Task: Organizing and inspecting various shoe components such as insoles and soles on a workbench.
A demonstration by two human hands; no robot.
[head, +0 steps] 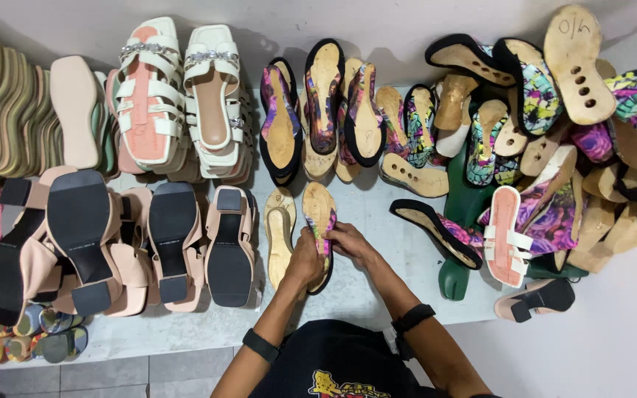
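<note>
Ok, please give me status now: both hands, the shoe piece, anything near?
Left hand and right hand both grip floral-edged insole, bottom side up. Plain insole lies beside it, left. Pink heeled sandals crowd further left.

No packages, signs or screens in view. Labelling is confined to markings on the goods. Item one: a tan wooden sole point(573, 63), upper right of the heap, underside up, bearing a short handwritten mark in dark ink near its rounded top end, above a row of drilled holes. Item two: black heeled outsoles point(77, 221) at lower left, each carrying a faint pale stamped line across the black surface, too small to make out. Item three: a small white tag or paper slip point(253, 299) at the table's front edge, just beside the toe of a black outsole; its shape is unclear.
</note>
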